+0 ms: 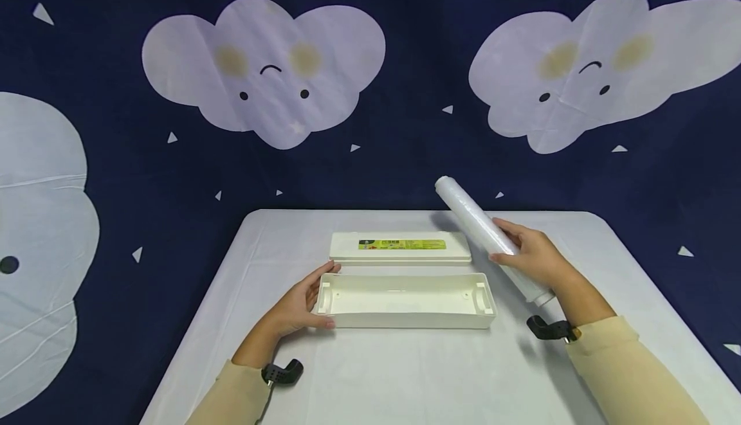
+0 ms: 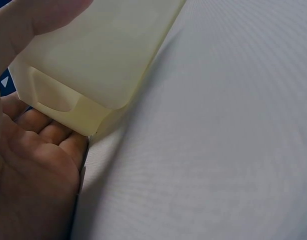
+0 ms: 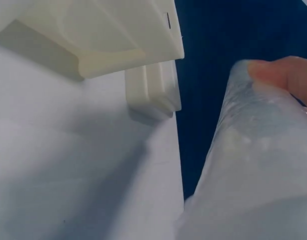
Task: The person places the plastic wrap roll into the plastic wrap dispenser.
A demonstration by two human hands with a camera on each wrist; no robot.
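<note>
A long, cream-white plastic wrap dispenser box [image 1: 405, 319] lies lidless on the table, its hollow inside facing up. My left hand [image 1: 299, 305] holds its left end, thumb along the front corner and fingers behind. In the left wrist view those fingers [image 2: 56, 131] lie against the end wall of the box [image 2: 118, 55]. A roll of clear plastic wrap [image 1: 475, 216] slants in the air to the right of the box, gripped around its lower half by my right hand [image 1: 532, 254]. In the right wrist view the roll [image 3: 263, 165] fills the lower right, a fingertip near its far end.
Behind the box lies its flat white lid [image 1: 344, 245], bearing a yellow-green label [image 1: 402, 244]. A white cloth covers the table [image 1: 405, 380]. Past the table's back edge hangs a dark blue curtain [image 1: 411, 174] printed with clouds. Each wrist wears a black camera mount [image 1: 282, 372].
</note>
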